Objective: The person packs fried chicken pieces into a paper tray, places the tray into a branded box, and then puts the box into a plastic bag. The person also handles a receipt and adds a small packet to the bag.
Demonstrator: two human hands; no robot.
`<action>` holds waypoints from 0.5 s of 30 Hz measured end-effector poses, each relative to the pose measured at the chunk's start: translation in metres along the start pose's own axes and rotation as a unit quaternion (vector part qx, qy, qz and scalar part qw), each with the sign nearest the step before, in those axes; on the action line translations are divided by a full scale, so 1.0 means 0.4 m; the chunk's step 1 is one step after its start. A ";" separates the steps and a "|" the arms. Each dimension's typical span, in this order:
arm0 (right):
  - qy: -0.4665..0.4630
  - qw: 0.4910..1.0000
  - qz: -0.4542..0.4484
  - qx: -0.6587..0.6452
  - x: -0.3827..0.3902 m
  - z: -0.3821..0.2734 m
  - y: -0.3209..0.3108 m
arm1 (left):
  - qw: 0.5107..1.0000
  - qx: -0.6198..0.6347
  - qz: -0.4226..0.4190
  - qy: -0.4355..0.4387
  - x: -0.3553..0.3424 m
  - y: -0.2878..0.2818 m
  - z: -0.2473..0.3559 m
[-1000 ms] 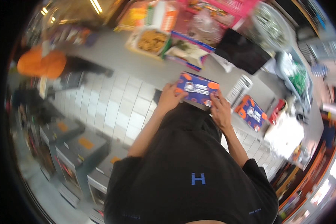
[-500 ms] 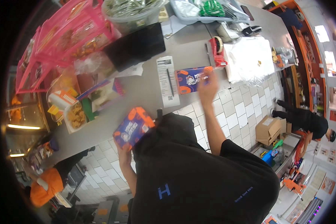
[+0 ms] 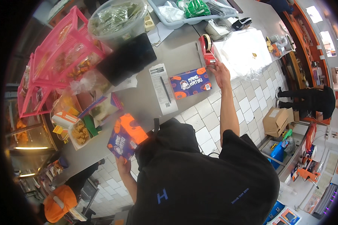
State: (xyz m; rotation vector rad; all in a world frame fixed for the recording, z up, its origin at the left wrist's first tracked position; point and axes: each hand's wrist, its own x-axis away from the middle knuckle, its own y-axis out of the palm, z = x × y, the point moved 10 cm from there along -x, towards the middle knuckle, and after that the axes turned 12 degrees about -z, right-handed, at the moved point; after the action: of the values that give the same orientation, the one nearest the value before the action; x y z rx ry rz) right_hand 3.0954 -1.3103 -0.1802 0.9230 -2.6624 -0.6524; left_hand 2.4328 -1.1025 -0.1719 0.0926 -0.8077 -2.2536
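Note:
My left hand (image 3: 123, 162) holds a purple and orange printed box (image 3: 127, 135) low beside my black shirt, off the counter's (image 3: 182, 50) near edge. My right hand (image 3: 221, 75) is at the front end of a red tape dispenser (image 3: 208, 48), fingers curled against it; what they grip is too small to make out. Below and left of that hand a second printed box (image 3: 190, 83) lies flat. To its left is a long paper slip (image 3: 158, 75) with a pen (image 3: 165, 89) across it. Right of the dispenser lies a pile of white plastic bags (image 3: 242, 50).
Behind are pink racks (image 3: 54, 60), a black tablet (image 3: 125, 60), a tub of packets (image 3: 116, 20) and a blue tray (image 3: 169, 22). Food boxes (image 3: 79, 131) sit left. A person in black (image 3: 315, 101) stands right beside cardboard boxes (image 3: 274, 123); a person in orange (image 3: 58, 204) is lower left.
My view has swung rightward. My left hand has taken its box down and leftward, tilted. My right hand has left that box, passed over the lying box and moved up to the tape dispenser.

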 end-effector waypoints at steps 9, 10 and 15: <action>-0.038 0.705 0.132 0.695 0.088 -0.167 0.159 | 0.999 0.049 0.019 0.012 -0.069 0.129 0.089; 0.039 0.841 0.144 0.521 0.111 -0.160 0.159 | 0.998 0.039 0.054 0.014 -0.084 0.148 0.099; -0.015 0.950 -0.191 0.248 0.261 -0.186 0.626 | 0.981 0.181 0.071 0.003 -0.223 0.340 0.118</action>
State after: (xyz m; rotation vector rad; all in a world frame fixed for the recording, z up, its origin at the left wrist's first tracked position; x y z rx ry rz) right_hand 2.9115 -1.2260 0.0156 1.5971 -2.7440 -0.0472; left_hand 2.5680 -1.0920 -0.0707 0.2042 -1.1766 -1.9520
